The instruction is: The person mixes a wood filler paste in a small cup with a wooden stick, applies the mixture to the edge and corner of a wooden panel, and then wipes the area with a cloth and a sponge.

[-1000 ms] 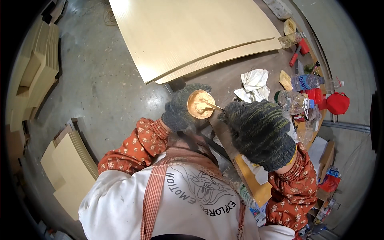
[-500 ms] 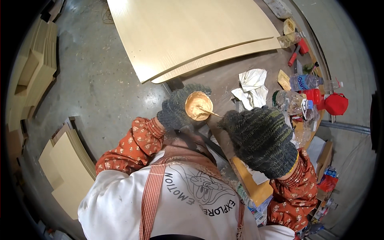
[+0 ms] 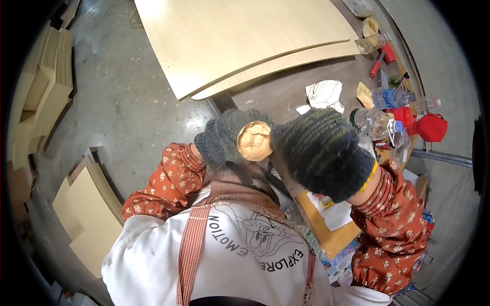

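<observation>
Round cup (image 3: 247, 155) of pale, lumpy paste (image 3: 254, 138) lies within curled grasp of coarse-knit-gloved left hand (image 3: 222, 136). Right hand (image 3: 321, 155), likewise gloved, just right of that grip; whether it holds anything, cannot tell.

A small, round, orange-tan cup (image 3: 245, 155) is held mouth-up in the dark-grey knit-gloved left hand (image 3: 219, 138). Thick, pale peach paste (image 3: 253, 140) is contained; its surface is lumpy and uneven.
</observation>
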Demonstrator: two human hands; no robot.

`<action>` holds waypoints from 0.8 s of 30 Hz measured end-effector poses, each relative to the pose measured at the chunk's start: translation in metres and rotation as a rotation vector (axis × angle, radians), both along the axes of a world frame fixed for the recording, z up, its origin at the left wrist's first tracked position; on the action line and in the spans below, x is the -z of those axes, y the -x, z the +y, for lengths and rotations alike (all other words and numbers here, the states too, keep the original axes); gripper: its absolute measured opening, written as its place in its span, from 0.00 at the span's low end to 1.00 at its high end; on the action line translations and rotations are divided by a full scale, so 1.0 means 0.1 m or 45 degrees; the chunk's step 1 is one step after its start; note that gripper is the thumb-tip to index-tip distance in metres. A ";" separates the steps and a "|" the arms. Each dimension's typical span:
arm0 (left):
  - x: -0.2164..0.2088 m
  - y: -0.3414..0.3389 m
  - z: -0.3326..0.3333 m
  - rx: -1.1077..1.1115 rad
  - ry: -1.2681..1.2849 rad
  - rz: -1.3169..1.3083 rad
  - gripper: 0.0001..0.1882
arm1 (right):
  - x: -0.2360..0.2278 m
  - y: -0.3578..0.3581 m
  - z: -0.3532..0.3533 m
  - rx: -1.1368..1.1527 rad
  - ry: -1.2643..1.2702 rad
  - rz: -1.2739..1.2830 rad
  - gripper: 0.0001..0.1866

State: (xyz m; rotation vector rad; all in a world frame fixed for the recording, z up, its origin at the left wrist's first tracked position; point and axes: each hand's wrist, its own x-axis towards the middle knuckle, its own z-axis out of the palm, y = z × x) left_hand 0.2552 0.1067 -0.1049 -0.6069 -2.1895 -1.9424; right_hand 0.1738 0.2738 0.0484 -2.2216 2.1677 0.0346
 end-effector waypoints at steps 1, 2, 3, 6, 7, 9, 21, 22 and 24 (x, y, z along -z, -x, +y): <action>-0.04 -0.01 -0.03 -0.008 0.007 -0.029 0.26 | 0.04 0.03 -0.02 -0.028 -0.001 -0.030 0.10; -0.07 -0.01 -0.03 -0.037 0.015 -0.014 0.26 | 0.09 0.05 -0.03 -0.045 -0.021 -0.053 0.10; -0.10 0.00 -0.04 -0.063 0.007 -0.010 0.27 | 0.13 0.08 -0.05 -0.066 -0.045 -0.072 0.10; 0.02 -0.03 0.01 -0.184 -0.036 0.111 0.30 | 0.19 0.11 -0.13 -0.118 -0.180 -0.112 0.10; 0.03 -0.04 0.00 -0.194 0.010 0.132 0.30 | 0.19 0.10 -0.17 -0.118 -0.226 -0.118 0.09; -0.15 -0.04 -0.05 -0.200 0.221 0.115 0.32 | 0.22 0.13 -0.22 -0.132 -0.316 -0.150 0.09; 0.15 -0.05 -0.04 -0.436 -0.058 0.110 0.33 | 0.28 0.19 -0.14 0.141 -0.045 -1.016 0.09; 0.13 -0.04 -0.05 -0.456 0.043 0.129 0.33 | 0.26 0.17 -0.08 0.232 -0.033 -1.037 0.10; 0.06 -0.05 -0.07 -0.392 0.157 0.087 0.33 | -0.07 0.06 -0.17 0.329 -0.161 -0.793 0.11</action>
